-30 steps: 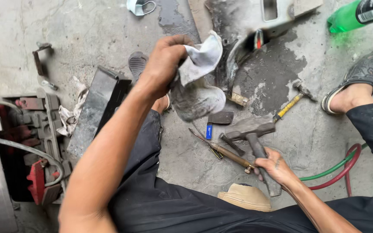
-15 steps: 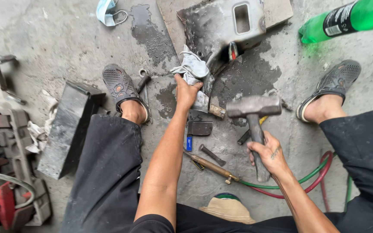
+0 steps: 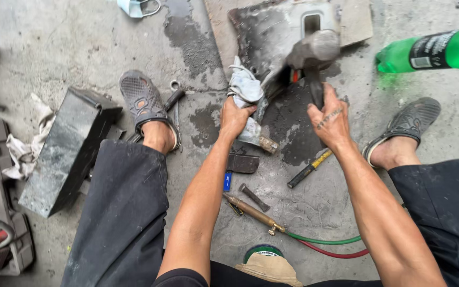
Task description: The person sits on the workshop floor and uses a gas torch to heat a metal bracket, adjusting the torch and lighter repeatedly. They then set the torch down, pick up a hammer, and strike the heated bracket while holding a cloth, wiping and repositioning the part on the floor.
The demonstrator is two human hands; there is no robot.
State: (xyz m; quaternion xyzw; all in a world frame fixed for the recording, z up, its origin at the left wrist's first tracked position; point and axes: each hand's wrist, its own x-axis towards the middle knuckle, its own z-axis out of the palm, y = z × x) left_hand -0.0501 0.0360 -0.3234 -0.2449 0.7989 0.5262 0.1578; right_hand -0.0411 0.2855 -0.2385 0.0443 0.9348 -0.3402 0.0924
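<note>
raised now, right hand (image 3: 331, 121) grips hammer (image 3: 314, 50); left hand (image 3: 235, 116) clutches rag (image 3: 244, 86) near green bottle (image 3: 431, 52).

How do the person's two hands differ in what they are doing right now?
The left hand grips a white rag wrapped around a metal piece, while the right hand grips the handle of a hammer. The left hand is low against the metal plate's edge; the right holds the hammer's head over the plate. The right hand has markings on its back; the left shows none. Both are bare and closed tight.
</note>
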